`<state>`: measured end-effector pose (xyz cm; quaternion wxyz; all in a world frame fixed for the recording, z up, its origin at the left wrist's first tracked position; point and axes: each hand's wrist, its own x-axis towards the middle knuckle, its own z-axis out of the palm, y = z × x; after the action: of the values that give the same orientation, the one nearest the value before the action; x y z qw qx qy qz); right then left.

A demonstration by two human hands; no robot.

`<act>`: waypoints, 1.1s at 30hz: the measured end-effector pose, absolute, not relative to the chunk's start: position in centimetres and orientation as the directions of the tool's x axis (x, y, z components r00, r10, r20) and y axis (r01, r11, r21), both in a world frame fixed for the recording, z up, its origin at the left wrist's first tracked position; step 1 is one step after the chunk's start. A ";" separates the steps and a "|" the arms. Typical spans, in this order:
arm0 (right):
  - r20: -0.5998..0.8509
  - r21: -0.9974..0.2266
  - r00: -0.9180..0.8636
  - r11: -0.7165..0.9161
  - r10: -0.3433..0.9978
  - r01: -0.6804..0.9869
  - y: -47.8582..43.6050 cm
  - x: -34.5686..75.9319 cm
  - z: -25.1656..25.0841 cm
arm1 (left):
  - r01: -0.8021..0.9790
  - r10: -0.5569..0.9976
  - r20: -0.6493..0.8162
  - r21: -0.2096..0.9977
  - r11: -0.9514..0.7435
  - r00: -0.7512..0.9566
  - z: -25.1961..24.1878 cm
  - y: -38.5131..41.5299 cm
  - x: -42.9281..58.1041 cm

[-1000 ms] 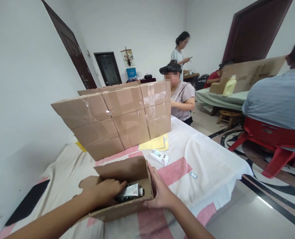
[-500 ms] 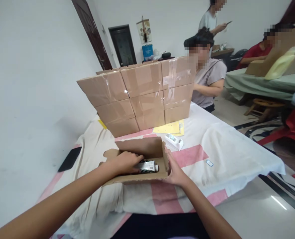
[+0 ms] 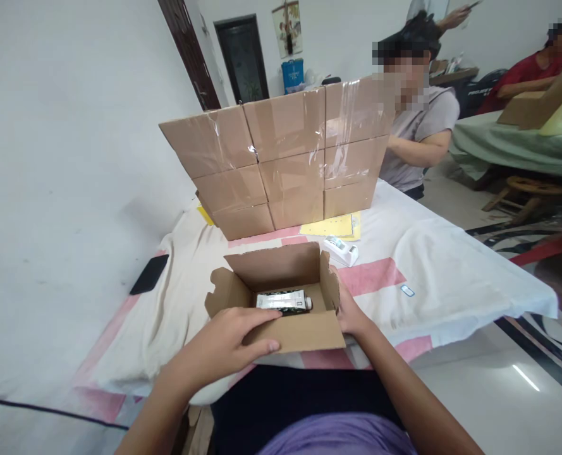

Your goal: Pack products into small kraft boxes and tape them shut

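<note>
An open cardboard box (image 3: 278, 265) stands near the table's front edge with its flaps up or folded out. Inside it lies a silver tube (image 3: 283, 301) with a white cap pointing right. My left hand (image 3: 236, 335) grips the front flap, thumb outside and fingers over its edge beside the tube. My right hand (image 3: 349, 309) holds the box's right side from outside; some of its fingers are hidden behind the cardboard.
Behind the box stands a wide wall of taped cartons (image 3: 290, 158). Between them lie a white dispenser (image 3: 341, 251) and yellow sheets (image 3: 332, 226). A black phone-like slab (image 3: 150, 274) is at the left, a small blue-edged tag (image 3: 407, 290) at the right. A person (image 3: 423, 126) sits beyond.
My left hand has come out of the box interior, off the tube, and now holds the front flap. The view has shifted, and the tube is fully in sight.
</note>
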<state>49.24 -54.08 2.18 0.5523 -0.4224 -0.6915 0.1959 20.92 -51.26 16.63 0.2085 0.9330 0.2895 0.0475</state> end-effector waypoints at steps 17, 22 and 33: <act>0.702 -0.630 -0.043 0.648 0.711 0.427 -53.8 49.2 2.4 | 0.052 0.638 0.770 0.638 -0.768 -0.033 3.6 -50.1 21.2; 0.715 -0.641 -0.004 0.658 0.699 0.394 -53.8 49.1 2.4 | 0.080 0.713 0.692 0.722 -0.688 -0.114 3.8 -50.2 21.2; 0.748 -0.598 0.027 0.656 0.663 0.460 -54.2 48.8 2.8 | -0.022 0.746 0.655 0.749 -0.662 -0.119 3.7 -48.9 21.8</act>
<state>48.78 -54.19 2.82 0.5908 -0.4055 -0.6922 0.0860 21.79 -48.95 3.71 0.2805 0.6017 0.3008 0.6847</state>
